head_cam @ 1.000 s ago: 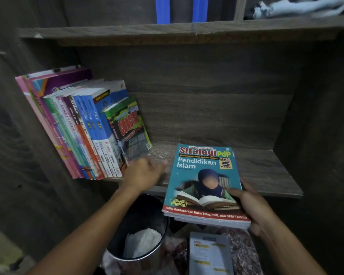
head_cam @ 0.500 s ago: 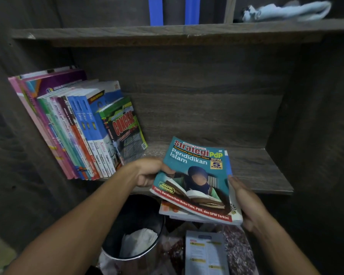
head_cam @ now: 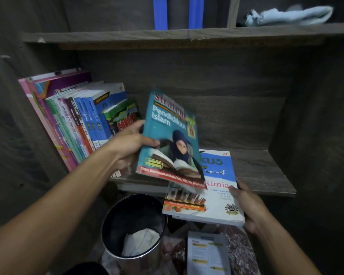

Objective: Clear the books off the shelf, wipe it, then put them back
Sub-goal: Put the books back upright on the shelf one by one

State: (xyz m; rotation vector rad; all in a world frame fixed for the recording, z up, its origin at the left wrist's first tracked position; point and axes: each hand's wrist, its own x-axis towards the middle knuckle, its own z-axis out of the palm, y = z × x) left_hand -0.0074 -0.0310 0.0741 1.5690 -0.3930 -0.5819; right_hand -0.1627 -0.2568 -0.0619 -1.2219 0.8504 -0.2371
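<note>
The fingers (head_cam: 136,124) of our left hand (head_cam: 127,149) are curled round the spine-side edge of the teal book (head_cam: 167,135), thumb on the cover and the rest behind. The book hangs in the air, tilted close to upright, over the shelf (head_cam: 262,171) and just right of the leaning row of books (head_cam: 81,124). Our right hand (head_cam: 250,209) clasps the near right corner of the Kimia book (head_cam: 216,191), thumb across the cover and fingers beneath. That book lies flat, its far end over the shelf's front and its near end jutting out above the bin (head_cam: 115,221). A thinner edge shows under it, so we may be carrying more than one there. We cannot tell whether the teal book's lower edge touches the Kimia cover.

We judge these to be light, glossy paperbacks that bend easily. Held by a free corner, the teal one would sag and could slip, so the spine edge is the place to hold it, and our grip already sits there. The flat load needs support from below, since a one-corner hold lets it tip toward the bin.
</note>
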